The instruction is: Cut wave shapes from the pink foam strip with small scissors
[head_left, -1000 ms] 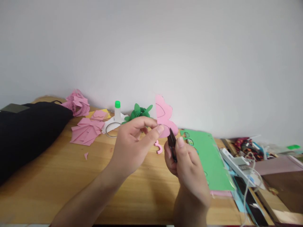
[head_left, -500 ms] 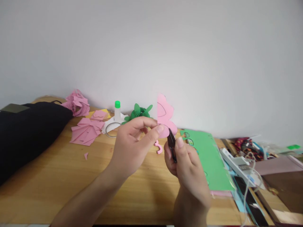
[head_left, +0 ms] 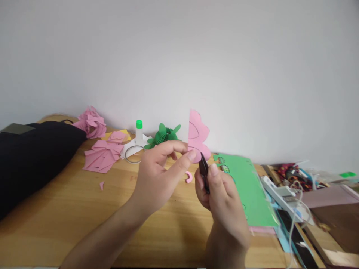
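Note:
My left hand (head_left: 157,175) pinches the lower left edge of a folded pink paper (head_left: 198,130) between thumb and fingers. The paper is held upright, with a scalloped right edge and curved drawn lines. In my right hand (head_left: 221,194) is a black-handled cutting tool (head_left: 204,170), its tip at the paper's lower lobe. A small curled pink cutting (head_left: 189,177) shows between the hands, on the wooden table (head_left: 126,224).
Behind stand a glue stick (head_left: 139,131) and a green paper form (head_left: 165,135). Pink folded papers (head_left: 103,155) and a black bag (head_left: 36,157) are left; green sheets (head_left: 252,190), a power strip (head_left: 280,196) and a phone (head_left: 297,239) are right.
The pink paper has shifted slightly right and turned a little, and my left fingers have moved slightly with it. My right hand has barely moved.

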Demonstrator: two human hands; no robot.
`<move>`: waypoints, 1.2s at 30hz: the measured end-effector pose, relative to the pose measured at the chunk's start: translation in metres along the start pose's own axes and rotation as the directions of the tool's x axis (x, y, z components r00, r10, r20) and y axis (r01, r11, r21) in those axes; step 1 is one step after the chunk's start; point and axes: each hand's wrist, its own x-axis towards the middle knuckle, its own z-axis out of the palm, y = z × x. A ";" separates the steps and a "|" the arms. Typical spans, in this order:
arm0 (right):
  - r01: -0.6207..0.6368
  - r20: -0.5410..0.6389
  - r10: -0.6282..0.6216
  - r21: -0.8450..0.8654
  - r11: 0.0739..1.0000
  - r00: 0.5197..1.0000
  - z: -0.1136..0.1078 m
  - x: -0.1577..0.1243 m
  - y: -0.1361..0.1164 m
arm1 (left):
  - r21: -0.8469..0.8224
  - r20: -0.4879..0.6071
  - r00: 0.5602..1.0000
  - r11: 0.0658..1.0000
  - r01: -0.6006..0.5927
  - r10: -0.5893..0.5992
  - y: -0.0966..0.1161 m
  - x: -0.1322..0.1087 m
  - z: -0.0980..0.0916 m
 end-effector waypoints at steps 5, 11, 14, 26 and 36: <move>-0.008 0.009 0.008 0.018 1.000 1.000 -0.001 0.001 0.000 | 0.042 0.087 0.995 0.997 -0.058 0.055 -0.003 0.003 -0.006; -0.007 0.012 0.007 0.009 1.000 1.000 -0.002 0.001 0.001 | 0.040 0.128 0.990 0.997 -0.072 0.067 -0.003 0.006 -0.009; -0.008 0.011 0.007 0.032 0.999 1.000 -0.002 0.001 0.002 | 0.019 0.127 0.990 0.998 -0.061 0.058 -0.003 0.006 -0.008; -0.002 0.027 0.001 0.046 0.999 1.000 0.000 0.003 0.000 | -0.063 0.121 0.989 0.995 -0.075 0.082 -0.004 0.006 -0.007; -0.022 0.031 0.019 0.094 0.995 0.999 0.000 0.001 0.002 | -0.020 0.152 0.985 0.997 -0.077 0.079 -0.005 0.008 -0.011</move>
